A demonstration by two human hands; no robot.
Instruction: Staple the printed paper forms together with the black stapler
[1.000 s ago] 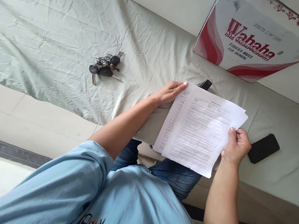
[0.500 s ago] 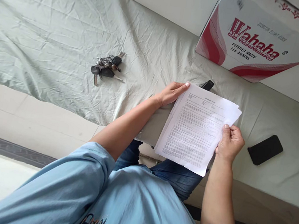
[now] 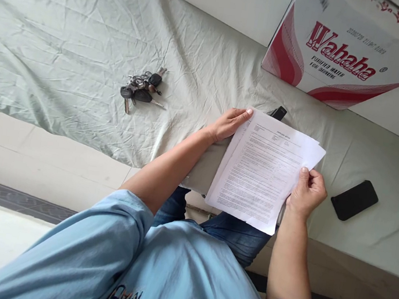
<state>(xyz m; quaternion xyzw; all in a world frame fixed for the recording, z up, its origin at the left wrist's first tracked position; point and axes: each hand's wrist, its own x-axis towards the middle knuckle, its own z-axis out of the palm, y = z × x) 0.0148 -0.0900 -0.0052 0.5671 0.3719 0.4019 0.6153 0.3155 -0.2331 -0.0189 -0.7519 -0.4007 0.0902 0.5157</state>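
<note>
I hold a stack of printed white papers over the edge of a bed covered with a pale green sheet. My left hand grips the stack's upper left edge, fingers flat along the paper. My right hand pinches the right edge, thumb on top of the front sheet. The sheets are slightly fanned, with the corners of the rear pages showing.
A bunch of keys lies on the sheet to the left. A black phone lies to the right. A small black object pokes out behind the papers. A white and red Wahaha water carton stands at the back.
The papers have been drawn together and shifted slightly left, the fan of sheets narrowing. My right hand moved inward and up along the right edge.
</note>
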